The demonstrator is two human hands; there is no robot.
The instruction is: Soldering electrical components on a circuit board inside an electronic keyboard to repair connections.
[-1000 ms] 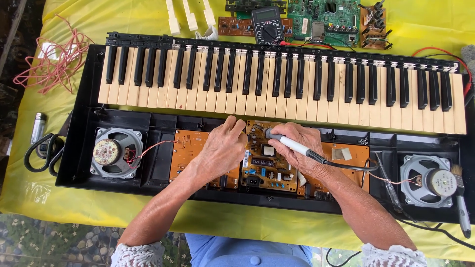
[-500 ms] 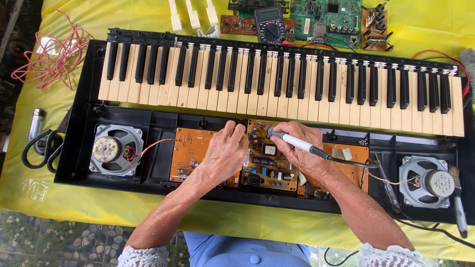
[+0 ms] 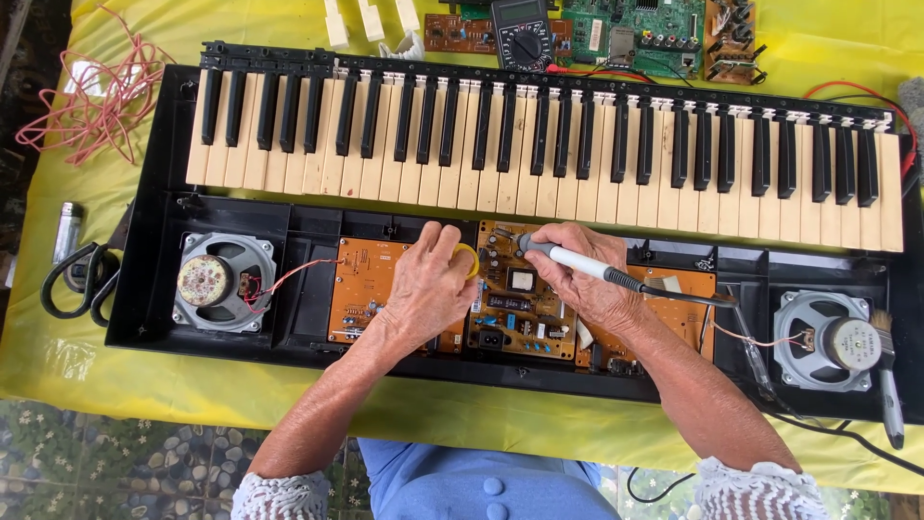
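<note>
An opened electronic keyboard [image 3: 539, 144] lies on a yellow cloth, its orange circuit boards [image 3: 515, 299] bared below the keys. My right hand [image 3: 577, 279] grips a white-handled soldering iron [image 3: 577, 262], its tip down on the middle board near the top edge. My left hand [image 3: 428, 284] rests on the left board [image 3: 361, 279] and pinches a small yellow ring-shaped thing [image 3: 468, 258] beside the iron's tip.
Round speakers sit at the case's left [image 3: 219, 282] and right [image 3: 828, 339] ends. Scissors [image 3: 77, 279] and tangled red wire [image 3: 91, 96] lie at the left. A multimeter [image 3: 520, 34] and green boards [image 3: 635, 27] lie beyond the keys. A brush [image 3: 887, 385] rests at the right.
Both hands stay on the boards with only slight shifts; the iron's tip remains on the middle board. The camera view has drifted a little.
</note>
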